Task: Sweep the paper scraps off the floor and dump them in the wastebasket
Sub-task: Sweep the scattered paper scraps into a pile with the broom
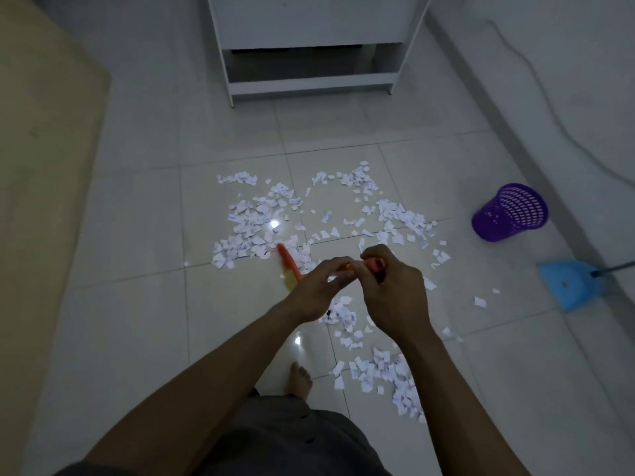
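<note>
white torn paper scraps (261, 221), some with blue print, lie scattered over the floor (137, 304) tiles, from beside the bare foot (299, 377) out toward the purple mesh wastebasket (510, 213) and blue dustpan (570, 286). the right hand (395, 297) is clenched round the top of the orange broom (290, 266) handle; the left hand (319, 290) pinches it just beside.
</note>
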